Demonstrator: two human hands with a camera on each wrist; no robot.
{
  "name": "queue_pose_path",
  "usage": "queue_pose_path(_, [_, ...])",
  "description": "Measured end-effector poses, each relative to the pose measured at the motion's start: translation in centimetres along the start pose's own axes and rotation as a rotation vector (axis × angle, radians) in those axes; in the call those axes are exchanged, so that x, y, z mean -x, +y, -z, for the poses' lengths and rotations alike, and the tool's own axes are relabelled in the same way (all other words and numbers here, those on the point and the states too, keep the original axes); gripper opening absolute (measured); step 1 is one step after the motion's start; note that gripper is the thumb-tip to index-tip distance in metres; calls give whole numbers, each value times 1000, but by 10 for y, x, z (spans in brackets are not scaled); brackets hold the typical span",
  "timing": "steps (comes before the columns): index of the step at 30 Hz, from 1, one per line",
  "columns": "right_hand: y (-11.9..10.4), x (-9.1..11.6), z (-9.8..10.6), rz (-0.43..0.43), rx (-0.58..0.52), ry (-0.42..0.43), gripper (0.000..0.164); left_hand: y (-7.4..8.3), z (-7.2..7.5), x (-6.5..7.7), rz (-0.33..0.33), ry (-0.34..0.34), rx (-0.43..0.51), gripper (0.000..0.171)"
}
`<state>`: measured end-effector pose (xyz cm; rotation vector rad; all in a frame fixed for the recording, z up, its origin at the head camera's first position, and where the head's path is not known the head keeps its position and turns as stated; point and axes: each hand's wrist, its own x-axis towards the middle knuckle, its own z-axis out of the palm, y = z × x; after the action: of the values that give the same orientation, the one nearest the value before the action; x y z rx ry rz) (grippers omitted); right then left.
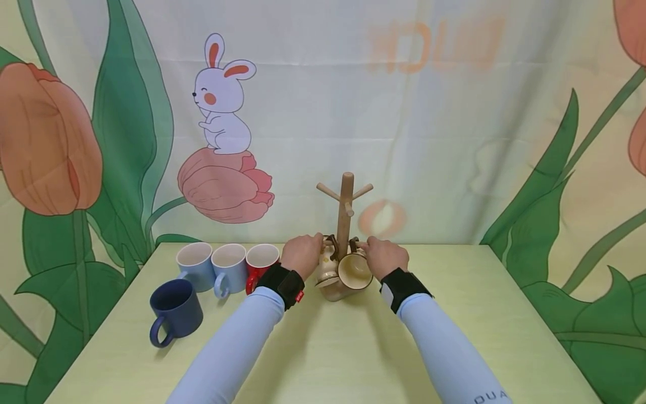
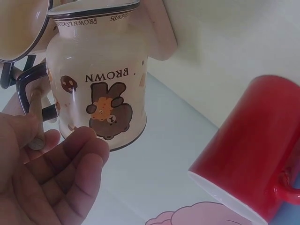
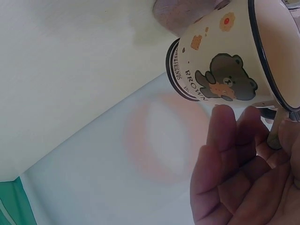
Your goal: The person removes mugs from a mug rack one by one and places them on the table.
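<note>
A wooden mug tree (image 1: 344,224) stands near the table's back edge, its upper pegs bare. Two cream mugs with dark rims and a brown bear print hang from its lower pegs. On the left side my left hand (image 1: 303,255) pinches the end of a peg (image 2: 36,126) that runs through the dark handle of the left cream mug (image 2: 93,51). Opposite, my right hand (image 1: 387,258) has thumb and fingers round another peg (image 3: 275,133), close beside the right cream mug (image 3: 215,61). This mug hangs tilted, its mouth toward the head camera.
Left of the tree, a red mug (image 1: 262,258) and two light blue mugs (image 1: 197,270) stand in a row. A dark blue mug (image 1: 179,311) stands nearer the table's left edge. A printed cloth (image 1: 313,112) hangs right behind the table (image 1: 323,359).
</note>
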<state>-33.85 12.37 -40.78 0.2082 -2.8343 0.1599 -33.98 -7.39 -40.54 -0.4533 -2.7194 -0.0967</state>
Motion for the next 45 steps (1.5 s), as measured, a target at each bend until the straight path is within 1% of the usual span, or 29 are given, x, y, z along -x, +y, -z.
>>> queue_pose_path(4, [1, 1, 1, -6, -8, 1, 35, 1, 2, 1, 9, -9, -5, 10])
queue_pose_path(8, [3, 1, -2, -28, -74, -6, 36, 1, 3, 2, 21, -4, -19, 17])
queue_pose_path(11, [6, 1, -5, -38, -127, -11, 34, 1, 2, 3, 25, 3, -27, 18])
queue_pose_path(15, [8, 3, -5, -42, -161, -13, 30, 1, 2, 6, 17, 33, -34, 14])
queue_pose_path(17, [8, 5, -5, -45, -171, -12, 30, 2, 2, 9, 10, 51, -38, 11])
queue_pose_path(20, [7, 6, -4, -49, -179, -7, 31, 2, 3, 12, 6, 61, -46, 7])
queue_pose_path(26, [10, 10, -3, -56, -194, -5, 30, 0, 4, 15, 33, 12, -30, 10])
queue_pose_path(31, [20, 14, -5, -104, -220, -17, 31, -9, 5, 20, 80, -28, 22, 11])
queue_pose_path(34, [27, 18, -10, -133, -230, 0, 36, -14, 5, 26, 108, -45, 56, 16])
queue_pose_path(38, [38, 26, -20, -152, -232, 59, 37, -20, 6, 38, 124, -47, 88, 26])
queue_pose_path(41, [45, 33, -29, -154, -245, 107, 36, -21, 6, 49, 120, -27, 87, 34])
queue_pose_path(45, [50, 43, -41, -151, -270, 148, 35, -20, 3, 64, 104, -9, 76, 39])
